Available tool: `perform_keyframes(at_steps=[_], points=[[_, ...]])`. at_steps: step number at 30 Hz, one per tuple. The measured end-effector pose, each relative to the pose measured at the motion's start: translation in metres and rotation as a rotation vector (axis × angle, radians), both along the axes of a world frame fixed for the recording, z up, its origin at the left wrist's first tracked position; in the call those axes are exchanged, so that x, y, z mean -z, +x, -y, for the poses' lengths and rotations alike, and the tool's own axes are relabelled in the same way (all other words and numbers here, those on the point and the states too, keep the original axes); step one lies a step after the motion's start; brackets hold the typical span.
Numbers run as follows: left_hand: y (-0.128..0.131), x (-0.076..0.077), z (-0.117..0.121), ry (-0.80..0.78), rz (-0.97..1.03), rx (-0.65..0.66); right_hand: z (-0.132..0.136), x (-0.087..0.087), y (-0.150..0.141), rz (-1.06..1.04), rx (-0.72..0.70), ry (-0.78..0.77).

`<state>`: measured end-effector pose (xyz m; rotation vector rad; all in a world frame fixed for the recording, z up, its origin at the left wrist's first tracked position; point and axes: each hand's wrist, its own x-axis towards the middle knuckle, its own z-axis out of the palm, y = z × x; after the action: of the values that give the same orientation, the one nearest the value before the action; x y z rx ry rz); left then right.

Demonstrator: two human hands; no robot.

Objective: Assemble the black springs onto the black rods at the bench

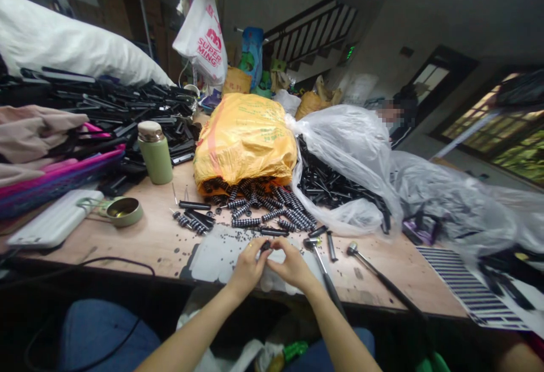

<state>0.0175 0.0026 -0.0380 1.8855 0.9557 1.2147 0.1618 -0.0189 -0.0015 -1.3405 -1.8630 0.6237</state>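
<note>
Close together above a pale grey mat [212,258], my hands meet at a small black part [265,245]. My left hand [249,264] pinches this part between thumb and fingers. The fingertips of my right hand [292,263] close on its other side; fingers cover much of it, so its exact kind is hidden. Just beyond lie a black tube [272,232] and a pile of ribbed black rollers [293,210], spilling from a yellow woven sack [246,139]. Tiny black bits are scattered on the mat. One hammer [325,275] rests right of my right hand.
Farther right lies a second hammer [382,275]. Clear plastic bags [348,134] with black parts stand behind. On the left are a green flask [154,153], a small green cup [123,211], a white power bank [55,219] and a basket [63,173]. A person [402,114] is in the background.
</note>
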Motion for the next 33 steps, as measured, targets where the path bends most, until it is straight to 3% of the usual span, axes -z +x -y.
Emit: perform_keyframes(at_steps=[2,5,10,13,16,20,25,29,33], points=[[0.006,0.002,-0.002,-0.044,0.056,0.032,-0.006,-0.013,0.010,0.106,-0.024,-0.007],[0.006,-0.001,-0.001,-0.188,0.183,0.017,-0.040,-0.019,0.007,0.237,0.110,0.000],[-0.016,-0.023,-0.003,-0.716,0.570,-0.043,-0.117,0.001,-0.040,0.340,0.146,-0.049],[-0.033,-0.034,-0.010,-0.814,0.602,-0.029,-0.140,0.007,-0.060,0.354,0.178,-0.082],[-0.044,-0.033,-0.017,-0.776,0.474,-0.113,-0.134,0.003,-0.062,0.319,0.168,-0.051],[-0.045,-0.026,-0.020,-0.599,0.253,-0.188,-0.095,-0.008,-0.053,0.228,0.069,0.024],[-0.034,-0.032,-0.015,-0.360,0.017,-0.187,-0.054,-0.018,-0.042,0.103,0.019,0.101],[-0.027,-0.032,-0.010,-0.263,-0.045,-0.162,-0.043,-0.016,-0.032,-0.036,0.000,0.219],[-0.023,-0.024,-0.008,-0.224,-0.076,-0.124,-0.036,-0.012,-0.028,-0.034,0.010,0.251]])
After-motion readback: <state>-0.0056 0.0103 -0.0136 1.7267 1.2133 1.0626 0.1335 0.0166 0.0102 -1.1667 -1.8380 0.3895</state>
